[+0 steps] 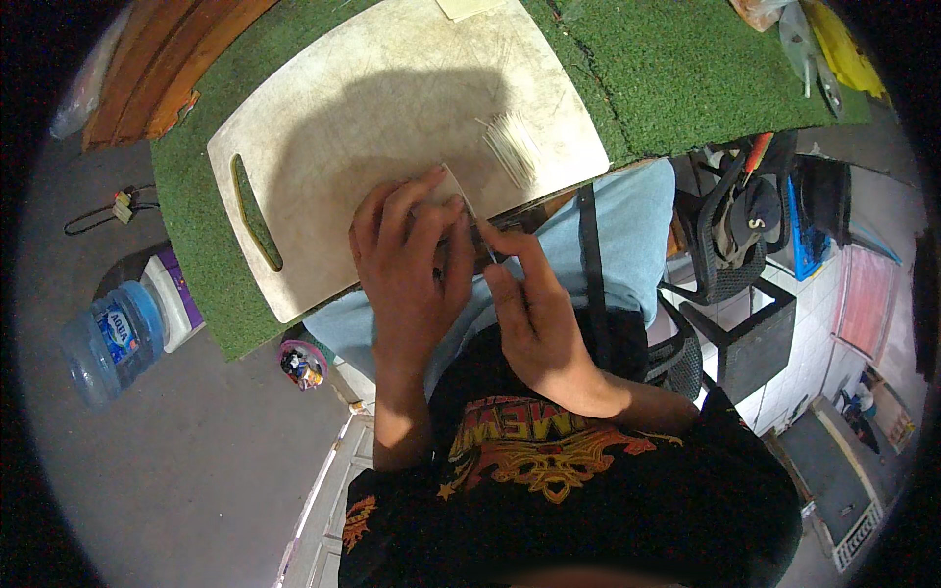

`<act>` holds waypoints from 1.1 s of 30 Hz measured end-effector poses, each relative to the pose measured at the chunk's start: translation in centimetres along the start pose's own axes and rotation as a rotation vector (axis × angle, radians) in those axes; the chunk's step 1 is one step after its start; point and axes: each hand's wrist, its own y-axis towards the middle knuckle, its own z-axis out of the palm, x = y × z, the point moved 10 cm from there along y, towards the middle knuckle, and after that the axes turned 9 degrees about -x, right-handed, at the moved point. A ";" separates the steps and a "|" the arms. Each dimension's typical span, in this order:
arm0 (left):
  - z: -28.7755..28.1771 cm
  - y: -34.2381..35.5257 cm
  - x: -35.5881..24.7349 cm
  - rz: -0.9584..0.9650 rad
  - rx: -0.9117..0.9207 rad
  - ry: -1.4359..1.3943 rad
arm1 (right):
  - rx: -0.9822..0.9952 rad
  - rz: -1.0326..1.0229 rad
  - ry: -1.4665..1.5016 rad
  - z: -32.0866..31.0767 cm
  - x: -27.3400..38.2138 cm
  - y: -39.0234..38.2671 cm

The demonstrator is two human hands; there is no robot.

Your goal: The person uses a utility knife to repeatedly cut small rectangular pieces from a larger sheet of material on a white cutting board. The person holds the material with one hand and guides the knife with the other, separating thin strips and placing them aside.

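A large, worn white cutting board (392,54) with a slot handle lies in front of me. At its near edge my left hand (410,260) bends its fingers over a pale flat piece (452,186), pressing it down. My right hand (545,328) pinches a thin, straight, blade-like thing (492,255) between thumb and forefinger, against the piece's right side. My fingers cover most of it, so its kind is unclear. To the right on the board rests a loose pile of thin pale sticks (514,149), apart from both hands.
Green turf-like matting (667,69) lies under the board. A pale flat sheet (469,8) sits at the board's far edge. Left on the floor are a large blue water bottle (113,338) and a small bin (303,364). Black chairs (720,235) stand at the right, one bearing a cap (755,208).
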 end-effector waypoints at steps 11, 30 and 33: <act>0.0 0.1 -0.1 -0.013 -0.012 -0.019 | -0.029 -0.038 -0.012 -0.5 0.2 -0.7; -0.2 -0.5 0.1 0.050 -0.064 0.005 | 0.028 0.009 -0.038 -0.4 -0.1 -1.2; -0.1 -0.6 0.2 0.072 -0.053 0.000 | 0.040 0.095 -0.052 -0.9 -1.0 -1.2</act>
